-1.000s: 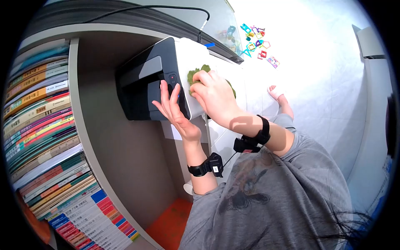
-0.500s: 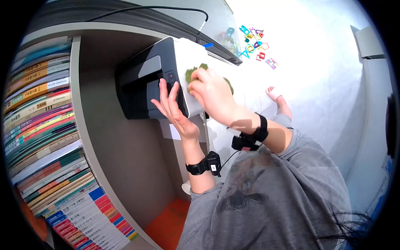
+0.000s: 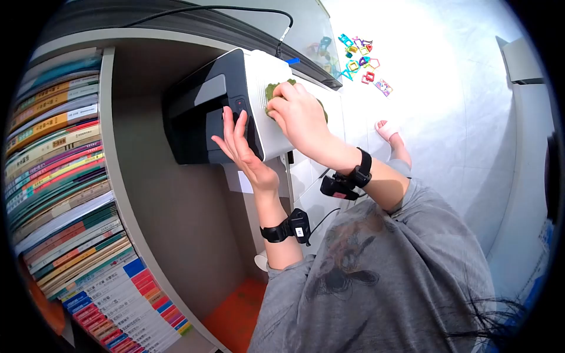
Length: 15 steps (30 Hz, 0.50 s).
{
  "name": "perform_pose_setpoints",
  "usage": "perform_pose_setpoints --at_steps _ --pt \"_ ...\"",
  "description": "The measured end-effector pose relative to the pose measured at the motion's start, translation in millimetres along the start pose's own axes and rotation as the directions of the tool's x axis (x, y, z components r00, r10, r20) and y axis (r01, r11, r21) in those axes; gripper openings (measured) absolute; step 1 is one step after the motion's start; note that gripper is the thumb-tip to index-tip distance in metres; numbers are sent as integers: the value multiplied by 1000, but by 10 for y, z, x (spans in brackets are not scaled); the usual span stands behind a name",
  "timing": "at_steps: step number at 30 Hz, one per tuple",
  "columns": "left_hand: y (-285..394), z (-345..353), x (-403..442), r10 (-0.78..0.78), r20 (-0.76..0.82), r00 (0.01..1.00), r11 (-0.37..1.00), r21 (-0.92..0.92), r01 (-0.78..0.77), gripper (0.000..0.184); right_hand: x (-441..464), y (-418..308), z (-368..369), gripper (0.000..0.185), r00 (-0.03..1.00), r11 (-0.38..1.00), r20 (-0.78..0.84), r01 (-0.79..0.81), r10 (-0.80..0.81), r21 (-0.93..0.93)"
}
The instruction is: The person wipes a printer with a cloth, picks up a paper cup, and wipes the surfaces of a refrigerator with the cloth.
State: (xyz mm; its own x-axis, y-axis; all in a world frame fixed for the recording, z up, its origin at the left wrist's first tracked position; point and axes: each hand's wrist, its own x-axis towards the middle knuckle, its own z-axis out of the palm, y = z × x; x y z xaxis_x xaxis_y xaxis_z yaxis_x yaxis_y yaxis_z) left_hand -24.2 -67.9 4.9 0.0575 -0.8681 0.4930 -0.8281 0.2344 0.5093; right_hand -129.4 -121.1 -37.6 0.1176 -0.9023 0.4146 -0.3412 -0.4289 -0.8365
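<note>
A black and white printer (image 3: pixel 194 126) sits in a shelf compartment, its white side panel facing right. On that panel lies a green cloth (image 3: pixel 272 90), partly covered by my right hand (image 3: pixel 301 117). The fingers of my right hand are curled and pressed on the cloth. My left hand (image 3: pixel 246 154) is beside the printer's dark front edge, near its button panel, with fingers spread and nothing in it. Both wrists wear black straps with small black devices.
Tightly packed books (image 3: pixel 56 170) fill the shelf at the left. A black cable (image 3: pixel 235 7) runs above the printer. Colourful toy pieces (image 3: pixel 360 57) and a small card (image 3: pixel 383 87) lie on the white floor. An orange-red surface (image 3: pixel 238 312) shows low in the compartment.
My right hand and the green cloth have moved slightly up in the view along the printer's white panel. My left hand keeps its spread pose, a little further up and left.
</note>
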Motion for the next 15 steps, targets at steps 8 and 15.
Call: perform_pose_setpoints --at_steps 8,15 --pt "-16 11 -4 14 -16 1000 1000 -6 -14 76 -20 35 17 8 1000 999 22 -14 14 30" --pt "-29 14 22 17 -21 1000 1000 11 -17 75 -66 247 82 6 996 984 12 -94 93 149"
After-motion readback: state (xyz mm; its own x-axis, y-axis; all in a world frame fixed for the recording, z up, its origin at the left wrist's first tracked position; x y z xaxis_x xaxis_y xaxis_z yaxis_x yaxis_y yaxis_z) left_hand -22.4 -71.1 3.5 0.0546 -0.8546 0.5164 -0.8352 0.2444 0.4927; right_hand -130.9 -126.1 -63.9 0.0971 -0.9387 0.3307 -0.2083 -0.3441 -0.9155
